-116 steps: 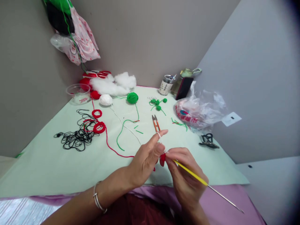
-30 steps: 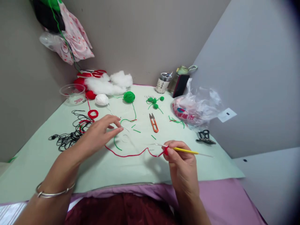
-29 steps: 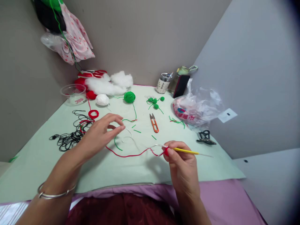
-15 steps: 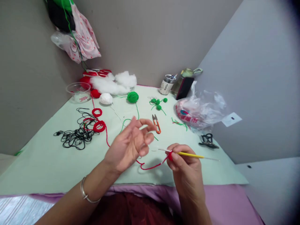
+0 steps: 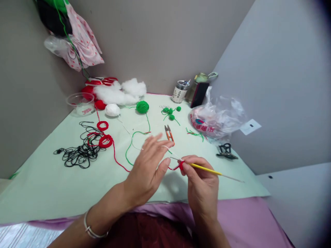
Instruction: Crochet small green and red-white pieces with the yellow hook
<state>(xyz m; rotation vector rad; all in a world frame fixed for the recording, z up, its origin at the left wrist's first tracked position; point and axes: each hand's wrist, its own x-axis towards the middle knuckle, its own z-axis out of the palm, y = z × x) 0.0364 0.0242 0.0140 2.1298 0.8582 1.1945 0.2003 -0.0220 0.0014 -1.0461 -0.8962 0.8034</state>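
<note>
My right hand pinches a small red crochet piece together with a yellow-handled crochet hook. The hook's metal tip points left, above the piece. My left hand is just left of it, palm down, fingers stretched out and thumb apart. White yarn passes over its index finger and slants down to the red piece; its path behind the fingers is hidden. A red strand runs under the left hand towards the piece. Orange thread snips lie beyond the left fingertips.
A white yarn ball, a green yarn ball and white stuffing lie at the back. Tangled black cord and red yarn coils are left. Small green balls, a plastic bag and a black clip are right.
My left hand reaches left with white yarn, turns palm up, then comes back near the right hand with the yarn over its index finger. The right hand keeps the hook and red piece.
</note>
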